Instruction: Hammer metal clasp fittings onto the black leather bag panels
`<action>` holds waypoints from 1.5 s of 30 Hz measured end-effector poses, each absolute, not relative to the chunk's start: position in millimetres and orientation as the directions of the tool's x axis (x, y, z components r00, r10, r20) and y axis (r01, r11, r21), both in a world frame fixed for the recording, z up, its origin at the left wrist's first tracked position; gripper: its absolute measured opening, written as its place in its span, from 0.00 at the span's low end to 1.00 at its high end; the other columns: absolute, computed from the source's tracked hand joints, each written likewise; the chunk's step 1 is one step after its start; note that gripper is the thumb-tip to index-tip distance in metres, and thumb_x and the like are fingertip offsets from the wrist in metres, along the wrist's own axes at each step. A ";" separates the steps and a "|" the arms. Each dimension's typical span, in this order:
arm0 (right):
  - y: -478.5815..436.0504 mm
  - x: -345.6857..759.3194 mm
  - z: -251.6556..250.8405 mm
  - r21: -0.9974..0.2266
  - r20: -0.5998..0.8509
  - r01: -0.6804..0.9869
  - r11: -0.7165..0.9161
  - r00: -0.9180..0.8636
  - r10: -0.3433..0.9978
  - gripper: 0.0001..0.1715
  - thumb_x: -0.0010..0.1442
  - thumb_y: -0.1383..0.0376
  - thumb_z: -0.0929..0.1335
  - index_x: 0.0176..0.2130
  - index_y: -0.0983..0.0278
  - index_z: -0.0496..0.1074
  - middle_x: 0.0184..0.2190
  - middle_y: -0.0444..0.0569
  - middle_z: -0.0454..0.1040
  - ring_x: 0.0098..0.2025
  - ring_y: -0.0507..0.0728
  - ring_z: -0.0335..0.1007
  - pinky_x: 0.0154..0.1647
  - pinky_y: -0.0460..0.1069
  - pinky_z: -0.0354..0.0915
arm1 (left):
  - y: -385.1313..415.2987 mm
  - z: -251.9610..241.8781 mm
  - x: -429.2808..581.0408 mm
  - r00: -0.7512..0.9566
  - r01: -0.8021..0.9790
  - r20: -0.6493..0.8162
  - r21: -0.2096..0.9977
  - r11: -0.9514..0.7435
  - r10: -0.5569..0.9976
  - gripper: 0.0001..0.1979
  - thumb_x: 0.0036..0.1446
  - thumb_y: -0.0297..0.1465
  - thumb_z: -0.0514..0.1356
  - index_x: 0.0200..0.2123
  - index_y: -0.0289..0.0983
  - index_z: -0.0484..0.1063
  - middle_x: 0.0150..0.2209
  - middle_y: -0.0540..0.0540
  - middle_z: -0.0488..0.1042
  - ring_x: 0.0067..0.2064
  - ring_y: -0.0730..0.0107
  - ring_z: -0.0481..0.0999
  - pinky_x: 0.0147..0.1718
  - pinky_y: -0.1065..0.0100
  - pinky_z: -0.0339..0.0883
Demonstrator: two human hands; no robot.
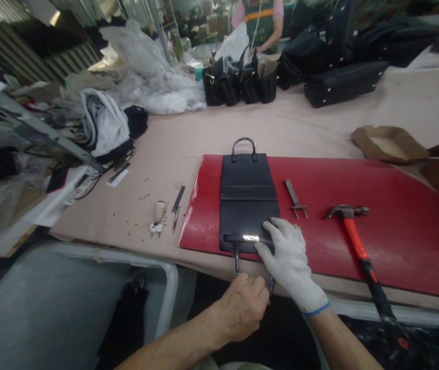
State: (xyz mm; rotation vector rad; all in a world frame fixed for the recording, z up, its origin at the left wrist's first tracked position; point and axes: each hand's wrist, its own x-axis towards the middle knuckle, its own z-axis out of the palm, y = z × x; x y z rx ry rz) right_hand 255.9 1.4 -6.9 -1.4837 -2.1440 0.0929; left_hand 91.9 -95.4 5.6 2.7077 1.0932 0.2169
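Note:
A flat black handbag body (246, 177) lies unfolded across a red board, with a crease over its middle. At its far end stands a wrapped loop handle (244, 141). A shiny metal plate (250, 238) sits on a strap at the near end, where a second handle (236, 261) hangs past the table edge. My bare left hand (242, 306) is closed around that near handle, hiding much of it. In a white knit glove, my right hand (286, 252) rests on the bag's near right corner, thumb and fingers apart, beside the metal plate.
On the red board (319, 174) lie a metal punch tool (294, 198) and a claw hammer (354, 236). Left are a wrapped tool (158, 218) and thin tools (178, 200). Black bags (240, 85), a cardboard tray (388, 144) and a person (260, 25) are farther back. A bin (169, 277) stands near left.

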 end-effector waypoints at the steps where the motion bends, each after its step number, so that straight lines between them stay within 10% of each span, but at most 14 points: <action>1: 1.7 255.2 -5.1 -0.332 0.372 0.858 0.391 -0.262 0.891 0.25 0.66 0.57 0.68 0.57 0.67 0.71 0.59 0.61 0.70 0.62 0.71 0.63 0.66 0.70 0.55 | -95.3 5.5 92.8 0.709 0.671 0.058 0.252 -0.698 0.703 0.04 0.66 0.23 0.54 0.38 0.36 0.65 0.36 0.45 0.69 0.35 0.62 0.69 0.35 0.60 0.61; 17: 17.5 223.5 -10.4 -0.159 0.430 0.824 0.543 -0.437 0.790 0.29 0.69 0.54 0.60 0.58 0.70 0.73 0.60 0.65 0.71 0.63 0.76 0.61 0.64 0.73 0.57 | -80.0 25.2 69.2 0.620 0.654 0.202 0.400 -0.642 0.758 0.14 0.73 0.34 0.52 0.35 0.36 0.71 0.37 0.45 0.75 0.41 0.66 0.75 0.39 0.62 0.66; 22: 17.9 222.8 -6.3 -0.145 0.401 0.830 0.539 -0.448 0.799 0.30 0.70 0.54 0.59 0.57 0.71 0.74 0.59 0.65 0.71 0.63 0.76 0.62 0.63 0.73 0.58 | -31.6 28.8 -21.0 -0.032 0.889 0.247 0.451 -0.085 0.968 0.11 0.69 0.25 0.54 0.35 0.37 0.74 0.36 0.44 0.78 0.40 0.64 0.77 0.41 0.63 0.67; 28: 19.2 223.1 -6.3 -0.122 0.408 0.836 0.535 -0.449 0.795 0.32 0.71 0.52 0.57 0.56 0.71 0.74 0.59 0.64 0.72 0.62 0.77 0.64 0.63 0.72 0.59 | 21.3 35.1 -133.3 -0.522 0.837 0.020 0.207 0.507 0.853 0.11 0.69 0.35 0.57 0.41 0.37 0.78 0.43 0.40 0.80 0.47 0.56 0.79 0.44 0.62 0.67; 45: 13.2 223.1 -2.9 -0.187 0.361 0.841 0.507 -0.421 0.832 0.27 0.68 0.54 0.65 0.59 0.67 0.72 0.62 0.60 0.69 0.64 0.74 0.61 0.67 0.72 0.55 | 94.5 50.1 -118.7 -0.362 0.918 -0.073 0.144 0.369 0.929 0.13 0.63 0.36 0.60 0.44 0.34 0.79 0.45 0.32 0.80 0.51 0.47 0.79 0.48 0.58 0.69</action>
